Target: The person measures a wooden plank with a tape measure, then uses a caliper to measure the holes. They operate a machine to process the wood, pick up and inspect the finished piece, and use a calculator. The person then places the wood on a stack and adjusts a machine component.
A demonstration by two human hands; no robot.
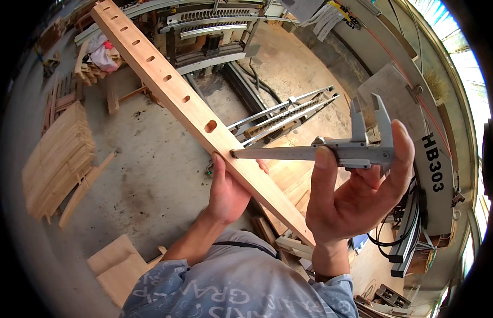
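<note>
A long pale wooden rail (197,111) with a row of slotted holes runs diagonally from upper left toward lower right. My left hand (227,195) grips it from beneath, thumb on the near side and fingertips showing beyond. My right hand (348,200) holds a steel vernier caliper (289,152), its jaws pointing up and its far end against the rail at a small dark spot, possibly a hole, just beside my left thumb. My right thumb lies on the caliper’s slider.
Curved wooden strips (58,159) lie stacked at left, loose boards (111,265) at lower left. A metal machine frame (207,66) with slide rails stands beyond the rail. A large grey machine beam (427,122) with hoses and cables curves along the right.
</note>
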